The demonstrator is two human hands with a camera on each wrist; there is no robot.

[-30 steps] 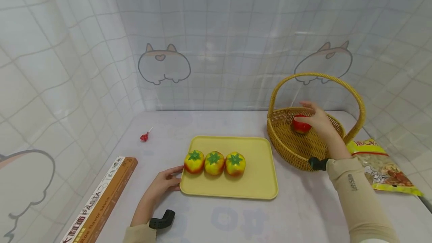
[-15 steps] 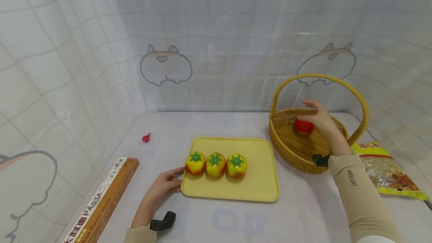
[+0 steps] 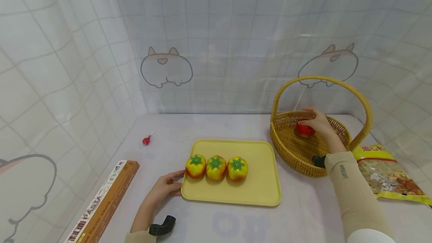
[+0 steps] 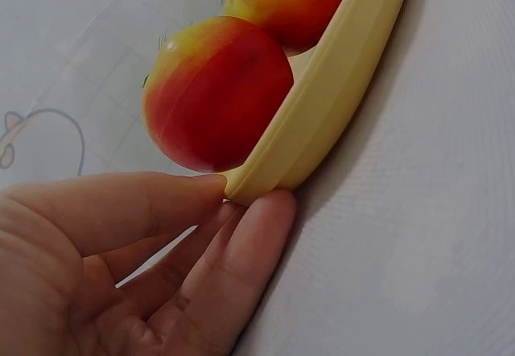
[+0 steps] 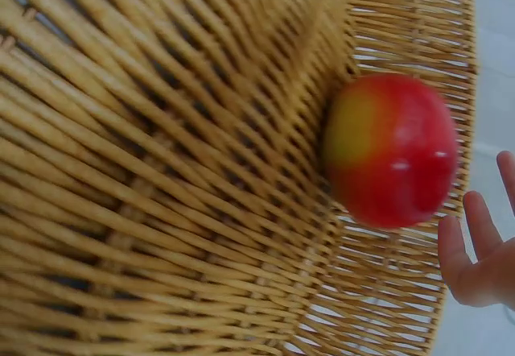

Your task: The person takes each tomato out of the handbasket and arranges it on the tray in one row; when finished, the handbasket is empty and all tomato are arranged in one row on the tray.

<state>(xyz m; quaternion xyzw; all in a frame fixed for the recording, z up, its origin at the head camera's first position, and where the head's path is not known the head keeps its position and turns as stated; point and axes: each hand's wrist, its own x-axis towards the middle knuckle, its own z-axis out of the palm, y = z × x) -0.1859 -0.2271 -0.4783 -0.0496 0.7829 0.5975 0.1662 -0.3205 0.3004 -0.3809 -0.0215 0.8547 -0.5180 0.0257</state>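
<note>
My left hand (image 3: 163,189) holds the left edge of a yellow tray (image 3: 261,175); in the left wrist view the thumb is on the rim and a finger lies against its outer side. Three yellow-and-red fruits (image 3: 216,168) with green star-shaped tops sit in a row on the tray. At the right, my right hand (image 3: 320,123) reaches over the inside of a wicker basket (image 3: 297,160), fingers spread around a red apple (image 3: 305,129). In the right wrist view the apple (image 5: 394,151) rests by the basket wall, with a small gap to the fingertips.
The basket's tall arched handle (image 3: 324,78) stands above the right hand. A printed food bag (image 3: 388,171) lies right of the basket. On the left are a pasta box (image 3: 104,201) and a red lollipop (image 3: 146,140). A tiled-pattern curtain (image 3: 219,48) encloses the table.
The right hand has lowered slightly toward the apple in the basket. The left hand keeps its place at the tray, and the whole head view has shifted a little.
</note>
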